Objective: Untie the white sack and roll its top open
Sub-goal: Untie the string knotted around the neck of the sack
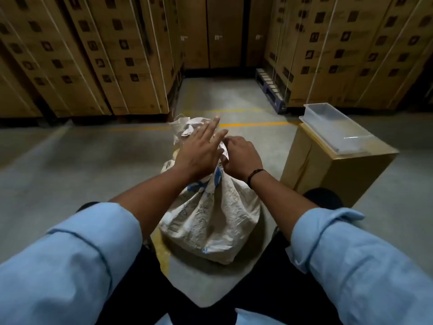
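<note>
White sack (pixel 215 221): standing crumpled, neck bunched.
Left hand (pixel 199 151): lying straight-fingered over neck.
Right hand (pixel 241 156): curling, pinching neck.
Floor (pixel 70 160): grey concrete, showing yellow lines; cartons (pixel 93 55) standing around.

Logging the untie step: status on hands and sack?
Left hand open, fingers straight over white woven blue-printed sack. Right hand grips its bunched neck. Top not yet rolled open. Brown cardboard box apart, on the right.

left grip (pixel 199 152): fingers straight, palm down | right grip (pixel 241 156): fingers curled on sack (pixel 210 219) neck
</note>
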`<state>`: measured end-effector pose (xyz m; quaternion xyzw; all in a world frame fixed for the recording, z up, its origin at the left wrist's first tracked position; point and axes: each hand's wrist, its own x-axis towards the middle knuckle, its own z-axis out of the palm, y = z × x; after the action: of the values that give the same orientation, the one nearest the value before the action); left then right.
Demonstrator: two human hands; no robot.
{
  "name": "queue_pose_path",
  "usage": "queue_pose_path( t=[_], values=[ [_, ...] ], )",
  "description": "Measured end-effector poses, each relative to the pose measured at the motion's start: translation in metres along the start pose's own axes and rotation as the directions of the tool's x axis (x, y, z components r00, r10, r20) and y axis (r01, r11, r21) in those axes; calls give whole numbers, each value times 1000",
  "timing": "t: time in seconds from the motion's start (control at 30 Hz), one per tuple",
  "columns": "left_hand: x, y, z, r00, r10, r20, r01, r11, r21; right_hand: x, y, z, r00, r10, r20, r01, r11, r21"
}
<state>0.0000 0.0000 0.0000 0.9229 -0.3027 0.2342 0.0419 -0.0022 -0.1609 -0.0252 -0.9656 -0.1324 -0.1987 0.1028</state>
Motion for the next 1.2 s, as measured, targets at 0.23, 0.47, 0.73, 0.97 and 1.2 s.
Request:
queue_pose_path(
  t=[0.23, 0.47, 0.73, 0.97, 1.2],
  values=[
    [9, -33, 49, 967, -7, 255, 13, 1000, -25, 16, 19, 37, 991, 83, 104, -88, 995, 51],
    [36, -50, 67, 939, 147, 311, -164, 986, 30, 44, 31, 64, 980, 112, 165, -125, 990, 67],
    [77, -58, 106, 917, 110, 383, -156, 984, 91, 62, 48, 87, 947, 194, 255, -224, 970, 95],
    [90, -90, 124, 822, -53, 568, -96, 969, 229, 74, 62, 105, 907, 204, 368, -239, 970, 51],
    [30, -152, 137, 729, -237, 642, 168, 971, 167, 76, 62, 128, 892, 168, 419, -216, 974, 69]
  ],
)
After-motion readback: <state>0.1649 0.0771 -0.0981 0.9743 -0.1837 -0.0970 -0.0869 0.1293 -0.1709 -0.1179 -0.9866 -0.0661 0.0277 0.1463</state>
